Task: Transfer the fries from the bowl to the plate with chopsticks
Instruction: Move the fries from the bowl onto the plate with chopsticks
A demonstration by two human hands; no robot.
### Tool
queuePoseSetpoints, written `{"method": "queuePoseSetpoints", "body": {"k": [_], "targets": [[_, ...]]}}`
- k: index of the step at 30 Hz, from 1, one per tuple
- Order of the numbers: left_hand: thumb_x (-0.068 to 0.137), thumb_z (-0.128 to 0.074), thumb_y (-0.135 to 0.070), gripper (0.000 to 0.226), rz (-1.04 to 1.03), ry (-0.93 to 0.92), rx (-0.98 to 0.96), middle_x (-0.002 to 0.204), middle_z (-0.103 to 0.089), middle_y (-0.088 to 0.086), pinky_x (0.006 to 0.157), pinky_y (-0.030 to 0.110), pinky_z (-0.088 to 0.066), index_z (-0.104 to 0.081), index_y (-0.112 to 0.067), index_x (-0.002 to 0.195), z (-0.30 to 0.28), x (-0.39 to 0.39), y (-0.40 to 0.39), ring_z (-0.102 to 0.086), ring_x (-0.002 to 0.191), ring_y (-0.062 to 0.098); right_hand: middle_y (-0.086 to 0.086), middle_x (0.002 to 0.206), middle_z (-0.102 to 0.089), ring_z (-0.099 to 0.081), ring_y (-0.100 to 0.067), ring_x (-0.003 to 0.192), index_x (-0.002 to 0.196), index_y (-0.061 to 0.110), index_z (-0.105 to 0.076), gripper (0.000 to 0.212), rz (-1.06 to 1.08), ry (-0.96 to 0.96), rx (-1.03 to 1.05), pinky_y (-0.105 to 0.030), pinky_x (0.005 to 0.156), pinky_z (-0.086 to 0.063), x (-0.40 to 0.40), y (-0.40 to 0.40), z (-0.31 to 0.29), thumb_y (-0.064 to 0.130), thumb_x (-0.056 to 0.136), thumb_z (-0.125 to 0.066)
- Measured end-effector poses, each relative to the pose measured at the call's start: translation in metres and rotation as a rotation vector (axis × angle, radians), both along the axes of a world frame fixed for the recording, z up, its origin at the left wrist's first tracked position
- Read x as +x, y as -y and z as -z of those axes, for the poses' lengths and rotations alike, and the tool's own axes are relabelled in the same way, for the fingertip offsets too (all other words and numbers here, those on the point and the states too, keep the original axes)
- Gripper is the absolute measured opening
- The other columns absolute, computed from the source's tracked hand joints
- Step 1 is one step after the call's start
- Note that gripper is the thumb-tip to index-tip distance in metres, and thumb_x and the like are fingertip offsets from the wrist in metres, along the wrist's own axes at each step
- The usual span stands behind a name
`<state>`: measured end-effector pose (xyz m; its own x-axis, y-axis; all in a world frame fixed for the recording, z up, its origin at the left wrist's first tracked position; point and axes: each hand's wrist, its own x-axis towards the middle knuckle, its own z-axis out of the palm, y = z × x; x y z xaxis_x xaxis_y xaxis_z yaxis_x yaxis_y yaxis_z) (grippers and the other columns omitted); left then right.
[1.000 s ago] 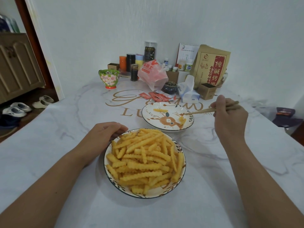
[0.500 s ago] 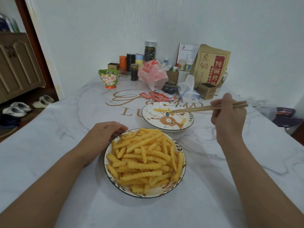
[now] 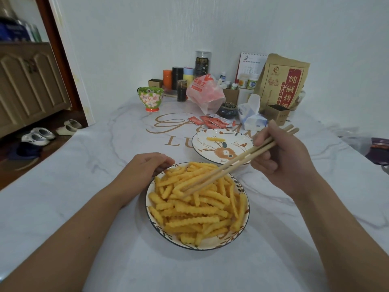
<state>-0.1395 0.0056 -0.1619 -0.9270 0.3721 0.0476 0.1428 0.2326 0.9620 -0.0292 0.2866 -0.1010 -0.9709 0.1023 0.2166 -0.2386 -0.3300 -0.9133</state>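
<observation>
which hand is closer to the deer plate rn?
Right. The right hand holds chopsticks beside the deer plate, overlapping its right rim in view. The left hand rests at the fries bowl, short of the plate.

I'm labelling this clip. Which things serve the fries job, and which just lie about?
Job: bowl, fries, plate, chopsticks, right hand, left hand.
Lying about: floral cup, red bag, tissues, sauce packets, brown pouch.
</observation>
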Motion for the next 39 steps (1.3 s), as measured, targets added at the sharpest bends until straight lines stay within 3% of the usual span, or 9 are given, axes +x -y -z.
{"method": "queuePoseSetpoints", "body": {"k": [5, 9, 12, 14, 18, 21, 25, 33, 39], "targets": [[0.107, -0.045, -0.025, 0.037, -0.004, 0.002, 0.002, 0.100, -0.080, -0.001, 0.095, 0.033, -0.057, -0.081, -0.016, 0.101, 0.000, 0.000, 0.000, -0.074, 0.098, 0.017, -0.005, 0.054, -0.040, -0.029, -0.011, 0.040, 0.074, 0.006, -0.065, 0.045, 0.036, 0.004, 0.030, -0.021, 0.041, -0.027, -0.001, 0.003, 0.001, 0.038, 0.100, -0.047], [0.107, -0.046, -0.026, 0.037, 0.006, -0.010, -0.004, 0.100, -0.080, -0.001, 0.096, 0.035, -0.057, -0.081, -0.018, 0.101, 0.001, 0.000, 0.000, -0.074, 0.099, 0.016, -0.003, 0.057, -0.043, -0.033, -0.012, 0.044, 0.073, 0.009, -0.067, 0.047, 0.354, -0.034, -0.129, -0.023, 0.043, -0.027, -0.005, -0.010, -0.001, 0.032, 0.107, -0.045], [0.107, -0.047, -0.026, 0.037, 0.008, -0.002, 0.009, 0.100, -0.080, 0.000, 0.097, 0.036, -0.057, -0.081, -0.017, 0.100, 0.001, 0.000, 0.000, -0.075, 0.098, 0.017, -0.001, 0.055, -0.050, -0.042, -0.013, 0.045, 0.077, 0.009, -0.068, 0.038, 0.716, -0.052, 0.188, -0.023, 0.044, -0.033, -0.010, -0.021, 0.010, 0.023, 0.106, -0.048], [0.107, -0.047, -0.026, 0.037, 0.006, 0.003, 0.017, 0.100, -0.080, 0.001, 0.098, 0.037, -0.056, -0.081, -0.016, 0.100, 0.002, -0.001, 0.000, -0.074, 0.099, 0.018, -0.003, 0.056, -0.052, -0.045, -0.012, 0.047, 0.081, 0.010, -0.070, 0.035, 0.812, -0.042, 0.373, -0.021, 0.045, -0.038, -0.016, -0.022, 0.022, 0.023, 0.106, -0.049], [0.107, -0.046, -0.026, 0.038, 0.001, 0.001, 0.013, 0.099, -0.080, 0.001, 0.099, 0.041, -0.056, -0.082, -0.017, 0.099, 0.002, -0.002, 0.000, -0.075, 0.099, 0.020, -0.011, 0.065, -0.056, -0.050, -0.010, 0.050, 0.086, 0.013, -0.072, 0.030, 0.781, 0.016, 0.437, -0.022, 0.049, -0.044, -0.032, -0.018, 0.039, 0.023, 0.105, -0.052], [0.107, -0.046, -0.026, 0.038, -0.001, -0.007, 0.006, 0.100, -0.081, 0.000, 0.099, 0.041, -0.056, -0.082, -0.018, 0.098, 0.003, -0.003, 0.000, -0.075, 0.099, 0.019, -0.010, 0.068, -0.059, -0.055, -0.011, 0.054, 0.090, 0.013, -0.074, 0.028, 0.770, 0.068, 0.458, -0.032, 0.057, -0.049, -0.046, -0.016, 0.042, 0.026, 0.104, -0.053], [0.107, -0.046, -0.026, 0.038, -0.001, 0.002, 0.015, 0.100, -0.081, 0.001, 0.101, 0.042, -0.056, -0.082, -0.018, 0.098, 0.004, -0.005, 0.000, -0.074, 0.100, 0.020, -0.008, 0.073, -0.063, -0.057, -0.014, 0.060, 0.089, 0.018, -0.073, 0.032, 0.733, 0.138, 0.575, -0.034, 0.061, -0.046, -0.056, -0.016, 0.045, 0.033, 0.105, -0.049], [0.107, -0.046, -0.026, 0.038, 0.003, 0.004, 0.014, 0.100, -0.081, 0.000, 0.100, 0.040, -0.056, -0.082, -0.018, 0.099, 0.002, -0.003, -0.001, -0.075, 0.098, 0.017, 0.008, 0.058, -0.057, -0.052, -0.009, 0.056, 0.075, 0.011, -0.065, 0.052, 0.938, 0.035, 0.314, -0.026, 0.056, -0.043, -0.040, -0.014, 0.027, 0.043, 0.107, -0.041], [0.108, -0.045, -0.028, 0.039, 0.006, -0.003, 0.004, 0.100, -0.081, -0.001, 0.101, 0.041, -0.056, -0.082, -0.019, 0.099, 0.003, -0.003, 0.000, -0.075, 0.099, 0.017, 0.001, 0.053, -0.048, -0.041, -0.012, 0.048, 0.064, 0.012, -0.060, 0.057, 0.852, -0.015, -0.142, -0.023, 0.042, -0.029, -0.017, -0.028, 0.004, 0.044, 0.108, -0.042]]}}
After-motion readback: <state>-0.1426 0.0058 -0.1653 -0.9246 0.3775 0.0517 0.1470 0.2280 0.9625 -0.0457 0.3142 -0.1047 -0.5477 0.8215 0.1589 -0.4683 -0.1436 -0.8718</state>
